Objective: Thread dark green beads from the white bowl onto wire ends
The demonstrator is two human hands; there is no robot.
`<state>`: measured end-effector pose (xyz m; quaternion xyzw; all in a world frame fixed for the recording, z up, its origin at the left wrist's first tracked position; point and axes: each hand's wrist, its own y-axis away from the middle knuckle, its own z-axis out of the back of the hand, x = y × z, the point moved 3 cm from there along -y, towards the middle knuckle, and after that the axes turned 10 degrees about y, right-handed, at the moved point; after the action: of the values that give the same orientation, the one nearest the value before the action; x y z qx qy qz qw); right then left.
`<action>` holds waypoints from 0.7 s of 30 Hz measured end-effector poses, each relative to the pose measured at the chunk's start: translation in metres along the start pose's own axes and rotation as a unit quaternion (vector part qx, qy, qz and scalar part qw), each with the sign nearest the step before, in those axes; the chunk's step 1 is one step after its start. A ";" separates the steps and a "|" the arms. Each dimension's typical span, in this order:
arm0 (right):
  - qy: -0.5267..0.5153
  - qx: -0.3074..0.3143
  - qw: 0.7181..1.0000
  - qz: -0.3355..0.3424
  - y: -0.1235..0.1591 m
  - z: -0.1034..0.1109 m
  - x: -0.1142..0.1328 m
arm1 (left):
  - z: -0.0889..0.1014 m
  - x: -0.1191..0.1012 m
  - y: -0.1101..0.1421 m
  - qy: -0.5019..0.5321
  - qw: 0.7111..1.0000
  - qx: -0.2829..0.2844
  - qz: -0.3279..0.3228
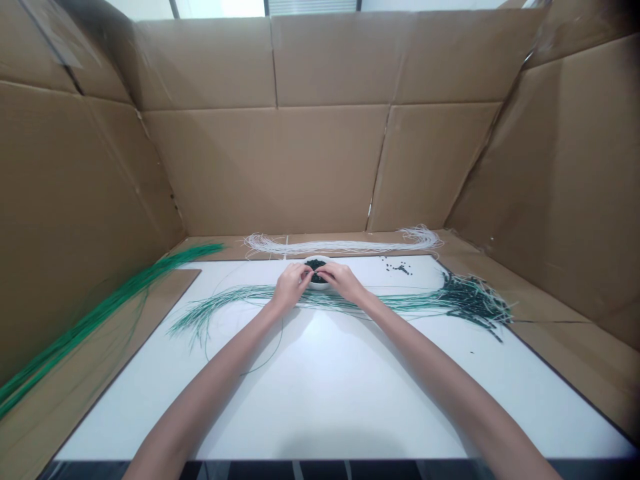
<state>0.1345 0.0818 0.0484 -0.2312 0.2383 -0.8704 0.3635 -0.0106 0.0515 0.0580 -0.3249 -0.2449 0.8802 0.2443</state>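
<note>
Over a small white bowl (320, 286) filled with tiny dark bead-like pieces (316, 264), both my hands meet with fingertips almost touching. My left hand (291, 283) is closed in a pinch at the bowl's left side. From the right, my right hand (341, 279) pinches too, its fingers at the dark pieces. What either pinch holds is too small to make out. Beneath my wrists a bundle of thin green and white strands (400, 303) lies across the board. Its right end carries many dark pieces (470, 300). One loose green strand (273, 353) curves below my left hand.
A white board (320, 400) forms the work surface, walled by cardboard (280, 167) at the back and sides. White strands (340, 247) lie behind the bowl. A long green bundle (115, 303) rests at left. Several dark pieces (400, 269) are scattered right of the bowl.
</note>
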 end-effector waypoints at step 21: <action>-0.192 0.011 0.972 -0.134 0.001 0.000 0.001 | -0.005 0.006 0.003 0.059 0.997 -0.005 0.041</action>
<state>0.1342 0.0805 0.0483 -0.4200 0.1213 -0.8529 0.2855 -0.0120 0.0538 0.0505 -0.3869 -0.2209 0.8678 0.2202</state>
